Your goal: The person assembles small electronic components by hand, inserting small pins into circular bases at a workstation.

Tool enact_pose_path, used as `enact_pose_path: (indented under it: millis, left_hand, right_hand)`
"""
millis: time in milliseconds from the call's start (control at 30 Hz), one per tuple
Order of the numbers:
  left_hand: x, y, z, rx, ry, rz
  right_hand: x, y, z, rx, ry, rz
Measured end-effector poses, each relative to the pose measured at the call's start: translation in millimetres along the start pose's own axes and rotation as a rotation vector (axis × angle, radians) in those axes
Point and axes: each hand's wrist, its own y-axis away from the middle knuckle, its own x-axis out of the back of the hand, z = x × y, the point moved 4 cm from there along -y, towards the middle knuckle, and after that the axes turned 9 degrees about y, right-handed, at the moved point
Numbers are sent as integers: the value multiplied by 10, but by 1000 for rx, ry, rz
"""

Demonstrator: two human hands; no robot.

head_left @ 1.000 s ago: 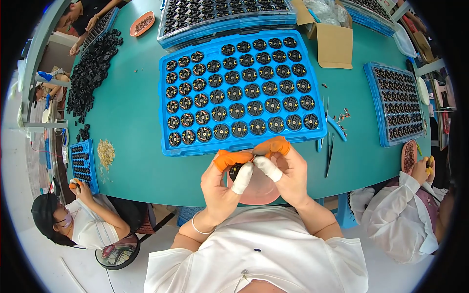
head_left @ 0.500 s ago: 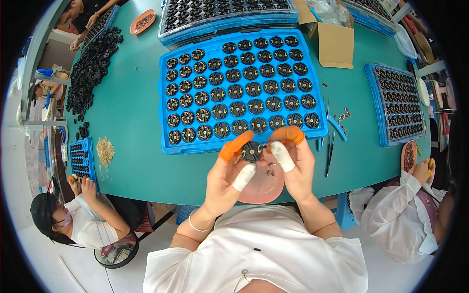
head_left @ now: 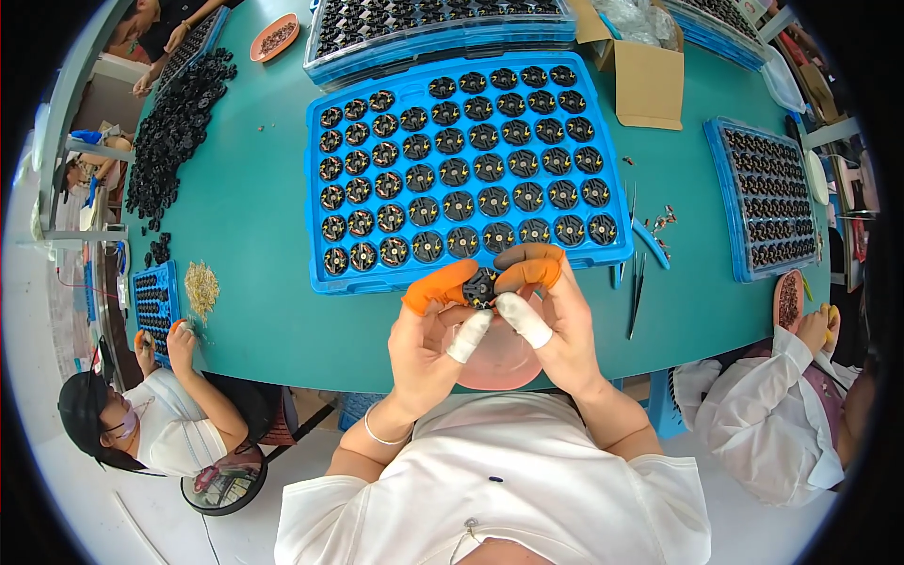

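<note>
The left hand (head_left: 424, 344) pinches a black disc (head_left: 480, 288) between orange-covered forefinger and white-capped thumb, holding it raised at twelve o'clock of the pink bowl (head_left: 490, 370). The right hand (head_left: 561, 331) closes its covered fingertips on the disc from the three o'clock side.

At twelve o'clock of the hands, on the green bench (head_left: 273, 311), lies the blue tray (head_left: 607, 193), nearly full of similar discs (head_left: 455, 169); one pocket of the top row, toward eleven o'clock, has none. The three columns on its nine o'clock side show reddish bits, while the others show mainly yellow marks. If that difference marks progress, roughly a third seems done and the rest remains, the held disc included.

Tweezers (head_left: 637, 297) lie at three o'clock of the hands, with loose reddish pieces (head_left: 665, 218) toward two.

Fingers cover much of the held disc, so I cannot tell whether a small piece is pinched against it. The hands also hide most of the bowl's inside. At eleven o'clock, a co-worker is cut off by the dark rim.
</note>
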Motion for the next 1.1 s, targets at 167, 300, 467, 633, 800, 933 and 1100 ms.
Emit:
enact_pose_path:
  millis: [167,300,467,633,800,933,1100]
  left_hand:
    - [-6,11,20,-52,-74,8]
    - [11,3,52,-99,-154,-8]
    - [11,-60,49,66,9,119]
    - [5,-65,41,150,95,139]
    - [9,-65,14,166,167,138]
    - [-5,-53,33,164,159,144]
    - [-31,-52,59,124,76,146]
  right_hand:
    - [12,16,-19,88,109,26]
    - [7,11,-8,126,152,14]
    - [36,13,62,54,146,4]
    - [97,71,101,247,279,124]
    - [82,56,-4,408,518,194]
    - [62,64,-35,538,589,262]
    - [46,74,-11,552,591,271]
